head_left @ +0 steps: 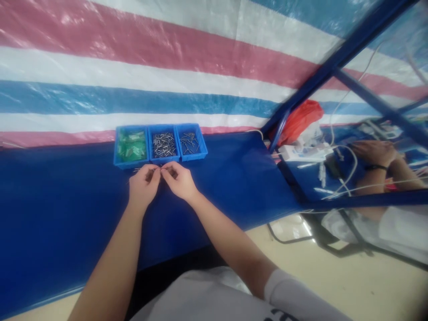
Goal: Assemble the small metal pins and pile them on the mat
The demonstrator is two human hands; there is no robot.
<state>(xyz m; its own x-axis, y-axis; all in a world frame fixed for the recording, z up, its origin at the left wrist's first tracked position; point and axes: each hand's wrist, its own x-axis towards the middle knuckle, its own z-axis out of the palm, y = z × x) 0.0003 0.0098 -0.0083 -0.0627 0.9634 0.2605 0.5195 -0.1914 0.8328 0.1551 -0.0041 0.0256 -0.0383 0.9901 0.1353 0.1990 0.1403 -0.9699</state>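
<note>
1. Piece (161, 166), small and dark, sits between the fingertips of both hands, just in front of the middle bin (165, 159); too small for us to identify.
2. Left hand (143, 183): curled, thumb and index finger pinched together, apparently on the piece. Right hand (179, 181): same close pinch, meeting it from the other side.
3. Thin rods (137, 170) show beyond the left hand's knuckles; held or lying on the blue table (234, 178), we cannot tell.
4. Stock: many metal pins (163, 145) in the middle bin, fewer in the right bin (194, 156), green translucent material (133, 150) in the left bin (131, 165).
5. Progress, our judgement: this piece is under way, not yet done; ample stock is left. We recognise no finished item, hence no count.
6. Farther right, beyond the blue frame (304, 91): another person's hands (377, 154).
</note>
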